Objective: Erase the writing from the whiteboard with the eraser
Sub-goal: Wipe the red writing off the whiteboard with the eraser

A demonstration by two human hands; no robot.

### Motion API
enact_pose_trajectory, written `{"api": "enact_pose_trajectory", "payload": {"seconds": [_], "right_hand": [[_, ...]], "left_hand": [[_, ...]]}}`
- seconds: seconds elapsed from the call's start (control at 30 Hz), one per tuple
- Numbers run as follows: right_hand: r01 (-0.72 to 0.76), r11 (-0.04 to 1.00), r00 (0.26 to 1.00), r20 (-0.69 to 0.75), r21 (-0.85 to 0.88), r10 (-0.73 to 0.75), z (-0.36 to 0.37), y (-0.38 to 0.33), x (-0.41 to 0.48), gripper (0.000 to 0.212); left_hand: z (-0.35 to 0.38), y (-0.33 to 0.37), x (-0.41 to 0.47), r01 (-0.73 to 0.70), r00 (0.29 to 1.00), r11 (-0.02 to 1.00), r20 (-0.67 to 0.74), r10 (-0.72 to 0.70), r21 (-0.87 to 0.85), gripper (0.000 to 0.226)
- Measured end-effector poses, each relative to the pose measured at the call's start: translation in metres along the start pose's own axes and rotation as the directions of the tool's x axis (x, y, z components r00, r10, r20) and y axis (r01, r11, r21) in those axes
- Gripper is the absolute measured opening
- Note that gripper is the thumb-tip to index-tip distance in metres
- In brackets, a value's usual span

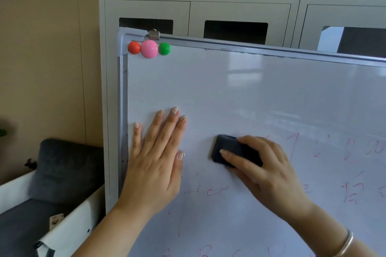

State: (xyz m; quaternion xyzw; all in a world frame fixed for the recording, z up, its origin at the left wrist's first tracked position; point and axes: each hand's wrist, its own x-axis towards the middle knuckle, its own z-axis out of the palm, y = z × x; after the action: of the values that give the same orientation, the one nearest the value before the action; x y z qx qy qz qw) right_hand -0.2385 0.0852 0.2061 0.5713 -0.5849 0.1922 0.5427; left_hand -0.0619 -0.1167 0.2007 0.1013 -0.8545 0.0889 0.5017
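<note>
Pressing flat on the whiteboard (250, 94) near its left edge, the left hand (154, 162) lies released: four fingers straight and pointing up, slightly fanned, thumb out to the right, nothing held. Its forearm rises from the bottom of the head view, leaning a little to the right.

The right hand (265, 165) grasps the eraser (231, 150), with fingers curled over its upper edge and the thumb lying across its dark back. This hand comes in from the lower right, reaching up and left, with a thin bracelet (346, 244) at the wrist.

The eraser — one dark block — sits against the board just right of the left hand, tilted with its left end higher. Faint red writing (208, 191) lies below it and to its right; the board above it is white.

Three round magnets sit in a row in the board's top left corner — a red magnet (133, 47), a bigger pink magnet (149, 48) and a green magnet (164, 48). One metal clip (154, 34) sits on the top edge just above them. Behind the board stands a pale cabinet (238, 10) with three dark panels in view. A grey sofa (62, 165) sits beyond the board's left edge.
</note>
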Motion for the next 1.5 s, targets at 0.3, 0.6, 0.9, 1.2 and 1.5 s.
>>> {"api": "enact_pose_trajectory", "payload": {"seconds": [0.3, 0.6, 0.9, 1.2, 1.5], "right_hand": [[-0.361, 0.931, 0.916, -0.170, 0.042, 0.363, -0.018, 0.030, 0.016, 0.041], [-0.012, 0.999, 0.999, 0.034, 0.033, 0.011, 0.009, -0.016, -0.020, 0.039], [-0.132, 0.991, 0.990, -0.055, 0.006, 0.132, -0.012, 0.021, -0.022, 0.033], [-0.391, 0.920, 0.902, -0.185, 0.033, 0.390, -0.047, 0.080, -0.017, 0.041], [-0.054, 0.998, 0.998, -0.012, 0.040, 0.054, -0.011, 0.032, -0.056, 0.036]], "left_hand": [[-0.002, 0.002, -0.001, 0.009, 1.000, 1.000, 0.019, -0.009, -0.019, 0.060], [0.000, 0.016, 0.000, 0.036, 0.999, 0.997, 0.015, -0.035, -0.075, 0.062], [0.011, 0.037, 0.008, 0.027, 1.000, 0.999, 0.010, -0.027, -0.039, 0.063], [0.021, 0.058, 0.015, 0.077, 0.996, 0.997, -0.041, -0.077, -0.004, 0.063], [0.027, 0.094, 0.028, -0.035, 0.999, 0.999, 0.001, 0.035, 0.019, 0.062]]}}
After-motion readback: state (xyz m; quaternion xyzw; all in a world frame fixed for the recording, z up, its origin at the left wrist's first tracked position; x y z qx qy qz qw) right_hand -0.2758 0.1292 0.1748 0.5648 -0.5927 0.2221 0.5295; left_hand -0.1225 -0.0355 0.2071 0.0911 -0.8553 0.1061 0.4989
